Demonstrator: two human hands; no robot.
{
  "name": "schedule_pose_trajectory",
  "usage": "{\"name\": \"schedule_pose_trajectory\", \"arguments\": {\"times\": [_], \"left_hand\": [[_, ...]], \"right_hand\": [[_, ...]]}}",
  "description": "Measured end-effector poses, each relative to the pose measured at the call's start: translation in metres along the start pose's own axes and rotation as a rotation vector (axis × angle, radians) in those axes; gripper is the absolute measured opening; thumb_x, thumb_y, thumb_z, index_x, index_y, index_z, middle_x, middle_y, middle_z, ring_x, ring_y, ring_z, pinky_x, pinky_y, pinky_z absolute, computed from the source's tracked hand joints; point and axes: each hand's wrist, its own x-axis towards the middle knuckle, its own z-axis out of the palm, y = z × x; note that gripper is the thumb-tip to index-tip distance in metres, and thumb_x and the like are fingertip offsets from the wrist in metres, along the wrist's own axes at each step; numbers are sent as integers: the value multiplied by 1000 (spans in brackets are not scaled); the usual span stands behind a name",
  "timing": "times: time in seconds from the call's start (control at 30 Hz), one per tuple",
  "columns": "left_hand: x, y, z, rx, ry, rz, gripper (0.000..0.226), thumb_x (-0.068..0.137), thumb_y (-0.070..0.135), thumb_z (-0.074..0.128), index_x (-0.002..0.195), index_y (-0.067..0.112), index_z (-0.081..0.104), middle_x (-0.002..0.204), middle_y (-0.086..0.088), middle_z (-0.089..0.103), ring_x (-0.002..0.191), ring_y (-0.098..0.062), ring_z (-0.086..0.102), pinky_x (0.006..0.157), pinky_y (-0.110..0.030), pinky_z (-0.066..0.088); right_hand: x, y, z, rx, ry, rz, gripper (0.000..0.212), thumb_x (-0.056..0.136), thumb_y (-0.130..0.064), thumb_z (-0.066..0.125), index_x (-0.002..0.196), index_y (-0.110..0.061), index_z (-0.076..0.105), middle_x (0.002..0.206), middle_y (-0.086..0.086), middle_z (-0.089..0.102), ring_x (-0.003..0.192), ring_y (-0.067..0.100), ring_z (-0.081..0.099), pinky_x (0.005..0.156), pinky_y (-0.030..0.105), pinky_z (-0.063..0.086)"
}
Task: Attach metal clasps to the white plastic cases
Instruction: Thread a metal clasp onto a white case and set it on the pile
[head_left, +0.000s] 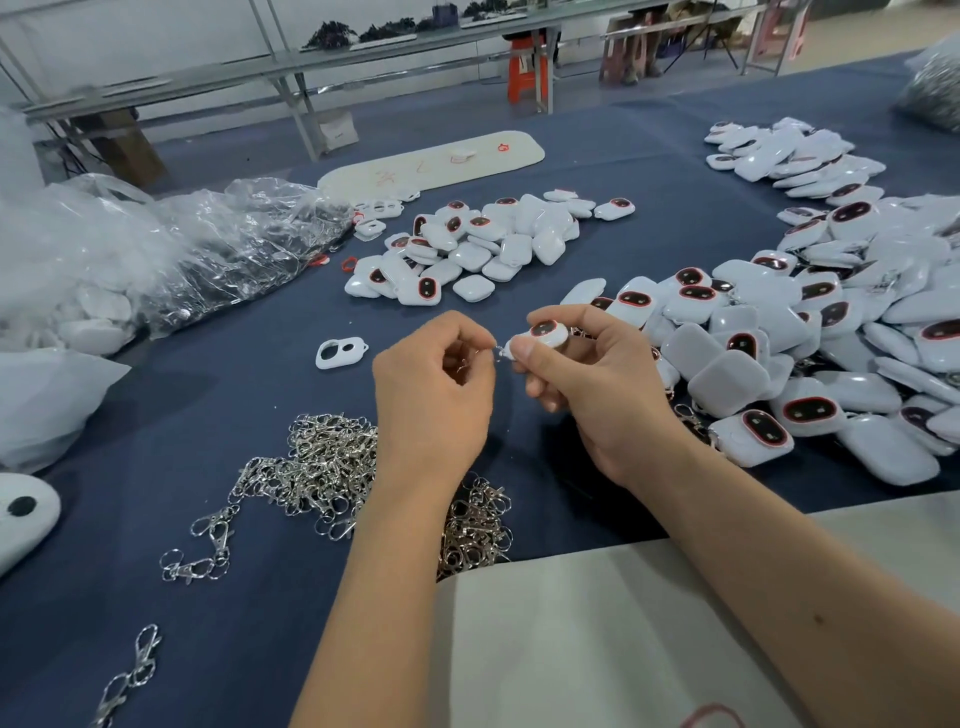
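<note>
Head view: right hand (587, 379) grips a light, slick, rigid white case (540, 340) by its edges while left hand (434, 387) pinches a small stiff clasp (496, 349).

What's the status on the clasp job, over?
Left hand pinching a metal clasp at the case's edge. Right hand gripping the white case. Clasp pile near, cases heaped right. Nothing blocking.

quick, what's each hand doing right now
Left hand: fingers curled, pinching a small metal clasp at the case's end.
Right hand: gripping a white plastic case.
</note>
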Motion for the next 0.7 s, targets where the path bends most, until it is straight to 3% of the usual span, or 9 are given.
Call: {"name": "schedule_pose_trajectory", "arguments": {"times": [0.17, 0.23, 0.33, 0.43, 0.53, 0.7], "left_hand": [[1, -6, -8, 158, -168, 29, 22, 87, 5, 71, 76, 23, 68, 68, 6, 66, 64, -13, 61, 63, -27, 50], [1, -4, -5, 18, -119, -68, 21, 88, 3, 73, 80, 22, 73, 72, 6, 71, 69, -12, 67, 70, -26, 55], [1, 5, 2, -424, -6, -374, 14, 92, 3, 71, 91, 16, 76, 79, -4, 77, 72, -13, 71, 72, -26, 57], [-2, 13, 6, -777, -84, -573, 11, 97, 4, 64, 96, 9, 74, 85, -7, 78, 73, -10, 71, 68, -19, 55], [-3, 17, 6, -863, -109, -596, 14, 99, 5, 61, 92, 9, 73, 83, -6, 77, 72, -11, 68, 64, -19, 54], [-1, 22, 9, -779, -45, -558, 18, 100, 7, 57, 85, 13, 65, 71, -1, 69, 64, -10, 61, 59, -23, 47]], "right_hand": [[-2, 5, 4, -163, 9, -34, 30, 86, -9, 84, 110, -11, 66, 64, 1, 70, 52, 13, 63, 47, 23, 47], [-1, 3, 3, -103, 29, -40, 29, 87, -8, 82, 112, -9, 67, 67, 4, 70, 52, 14, 62, 47, 23, 46], [0, -1, 0, 31, -3, -29, 27, 89, -8, 79, 114, -10, 68, 75, 23, 69, 54, 16, 57, 50, 23, 45], [1, -1, -1, 108, -39, -13, 26, 91, -7, 77, 115, -10, 67, 64, 10, 65, 52, 13, 56, 50, 20, 44], [2, 0, -1, 128, -50, 6, 27, 90, -9, 77, 116, -10, 67, 63, 3, 65, 53, 12, 57, 50, 20, 44], [2, 1, 0, 110, -99, 26, 30, 88, -14, 80, 114, -12, 67, 77, 12, 72, 52, 13, 58, 49, 22, 45]]}}
